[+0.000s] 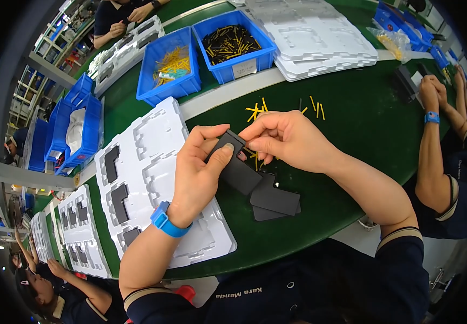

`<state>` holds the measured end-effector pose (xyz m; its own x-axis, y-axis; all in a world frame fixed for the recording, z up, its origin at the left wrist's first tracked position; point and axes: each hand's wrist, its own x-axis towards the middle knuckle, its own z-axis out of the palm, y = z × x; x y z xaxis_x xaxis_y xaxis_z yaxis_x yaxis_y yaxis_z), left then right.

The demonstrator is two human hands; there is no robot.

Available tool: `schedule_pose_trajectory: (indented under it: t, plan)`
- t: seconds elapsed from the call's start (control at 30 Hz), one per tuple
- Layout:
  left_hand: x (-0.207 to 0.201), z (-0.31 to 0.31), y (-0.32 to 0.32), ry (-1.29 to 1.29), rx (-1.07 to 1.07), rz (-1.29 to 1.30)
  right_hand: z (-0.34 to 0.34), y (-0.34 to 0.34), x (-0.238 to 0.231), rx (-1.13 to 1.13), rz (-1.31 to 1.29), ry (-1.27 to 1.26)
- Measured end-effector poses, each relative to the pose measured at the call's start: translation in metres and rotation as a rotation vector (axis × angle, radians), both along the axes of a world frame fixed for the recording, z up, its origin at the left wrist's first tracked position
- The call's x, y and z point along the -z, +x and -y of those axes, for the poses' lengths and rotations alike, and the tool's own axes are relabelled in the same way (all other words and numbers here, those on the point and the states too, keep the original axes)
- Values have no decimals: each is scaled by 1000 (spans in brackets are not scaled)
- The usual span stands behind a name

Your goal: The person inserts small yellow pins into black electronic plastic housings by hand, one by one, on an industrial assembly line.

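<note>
Hands meet just above the near edge of the green surface [352, 124]. The left hand [198, 173], with a blue wristband [166, 220], wraps a black L-shaped plastic part [239, 170], thumb pressed on its top face so it sits steady at a tilt toward the eyes. The right hand [287, 139] pinches at the part's upper corner with fingertips drawn together, seemingly working something small there; what lies between those fingertips is too small to tell.

Just under the held part, a few more black parts [274, 202] lie stacked flat on the surface, close enough to pick from without reaching. To the left, a white moulded tray [152, 162] rests with several black pieces seated in its pockets, others empty.

Further out, loose yellow pins [257, 110] are scattered on the surface. Beyond them stand two blue bins, one with yellow pins [169, 65], one with dark and yellow pins [233, 46], beside a stack of empty white trays [320, 38]. Other people's arms work at the far right and top left.
</note>
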<state>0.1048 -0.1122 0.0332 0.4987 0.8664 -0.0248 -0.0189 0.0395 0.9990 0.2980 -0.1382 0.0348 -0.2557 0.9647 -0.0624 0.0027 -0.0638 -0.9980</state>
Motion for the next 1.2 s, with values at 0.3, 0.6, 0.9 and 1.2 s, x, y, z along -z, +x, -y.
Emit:
schedule_pose_trajectory:
  t: [0.3, 0.6, 0.9, 1.2]
  plan:
    - [5, -1, -1, -61, 42, 48, -3, 4, 5, 5, 185, 309]
    - [2, 3, 1, -62, 47, 20, -6, 7, 9, 20, 293, 466]
    - [8, 12, 6, 223, -6, -112, -7, 9, 4, -81, -43, -127]
    - [3, 14, 9, 292, -26, -191, -5, 9, 2, -62, 61, -53]
